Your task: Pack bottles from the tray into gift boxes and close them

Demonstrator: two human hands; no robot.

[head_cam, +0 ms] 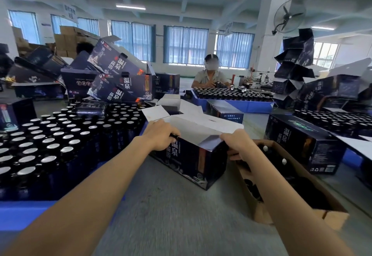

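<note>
Dark navy printed cardboard gift box (191, 161) sat mid-table, top flaps up, white insides showing; couldn't tell what was inside. Left hand (161, 135) was on its near-left top edge, fingers curled and clamped over the rim. Right hand (237, 145) gripped the right end, thumb on the top edge, fingers wrapped round the corner. Box's left end was just beside the blue plastic tray (20, 213) of dark silver-capped bottles (50, 145). Its right end was just beside an open brown corrugated carton (332, 217). Free room was bare grey tabletop (171, 215) on the near side, between tray and carton. Far side was crowded with more dark boxes (223, 111).
</note>
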